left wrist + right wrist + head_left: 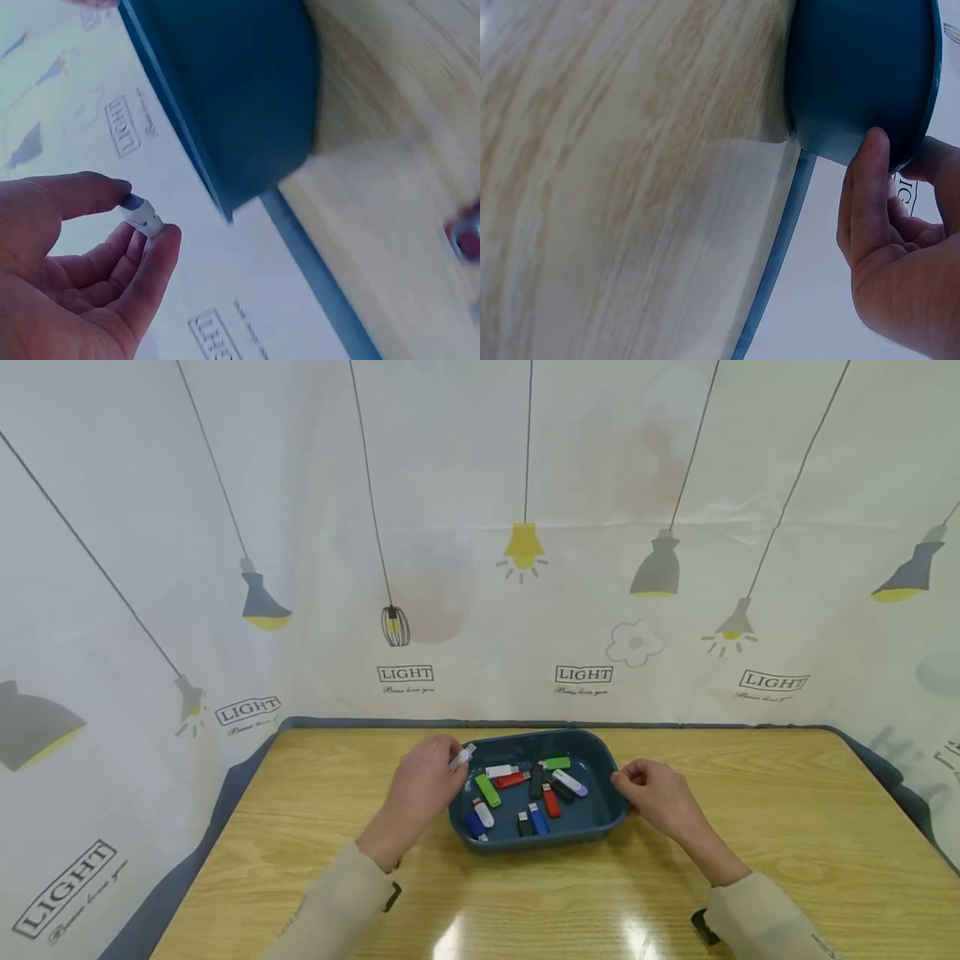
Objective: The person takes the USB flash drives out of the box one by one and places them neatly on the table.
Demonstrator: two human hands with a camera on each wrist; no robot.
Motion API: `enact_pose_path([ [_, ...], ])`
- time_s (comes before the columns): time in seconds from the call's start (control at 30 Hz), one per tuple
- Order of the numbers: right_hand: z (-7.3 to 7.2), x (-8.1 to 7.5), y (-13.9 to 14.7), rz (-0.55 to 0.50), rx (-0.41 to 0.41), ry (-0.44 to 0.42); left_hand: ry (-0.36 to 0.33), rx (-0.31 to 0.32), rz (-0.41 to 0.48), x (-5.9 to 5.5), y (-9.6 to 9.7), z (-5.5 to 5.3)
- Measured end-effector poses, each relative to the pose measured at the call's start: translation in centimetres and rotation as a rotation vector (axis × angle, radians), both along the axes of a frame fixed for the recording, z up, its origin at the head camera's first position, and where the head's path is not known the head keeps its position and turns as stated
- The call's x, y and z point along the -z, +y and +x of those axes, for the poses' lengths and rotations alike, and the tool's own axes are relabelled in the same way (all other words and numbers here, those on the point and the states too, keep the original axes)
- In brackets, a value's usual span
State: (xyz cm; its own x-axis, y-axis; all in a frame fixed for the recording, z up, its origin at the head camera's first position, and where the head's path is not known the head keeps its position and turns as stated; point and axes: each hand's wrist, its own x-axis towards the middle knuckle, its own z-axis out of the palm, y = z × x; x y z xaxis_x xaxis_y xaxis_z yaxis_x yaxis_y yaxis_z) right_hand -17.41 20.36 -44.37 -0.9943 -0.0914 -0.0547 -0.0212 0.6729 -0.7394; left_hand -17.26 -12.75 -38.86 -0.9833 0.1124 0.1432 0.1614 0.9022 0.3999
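Lamp-printed backdrop behind a wood-grain desk, with a blue tray of USB sticks near its far edge.
The left hand, fingers nearly together, pinches a white USB stick near the tray's far-left corner; the right hand, fingers curled, grips the tray's right rim.

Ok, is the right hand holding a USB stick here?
No, in the head view the right hand grips the end of the blue bin at its rim.
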Motion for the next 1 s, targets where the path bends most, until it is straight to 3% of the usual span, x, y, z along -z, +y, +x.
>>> enact_pose_path([
  [0.17,0.1,0.0,0.0,0.000,0.002,-0.005,0.054,-0.043,0.039,-0.6,-2.4,0.8],
  [0.33,0.1,0.0,0.1,-0.004,-0.006,-0.005,0.050,-0.069,0.066,-0.5,-4.8,1.9],
  [0.73,0.2,0.2,0.1,-0.018,-0.010,-0.001,-0.029,-0.146,0.138,1.1,-8.9,4.6],
  [1.0,0.0,0.2,0.2,-0.017,-0.018,0.010,-0.054,-0.187,0.139,2.3,-11.1,5.5],
])
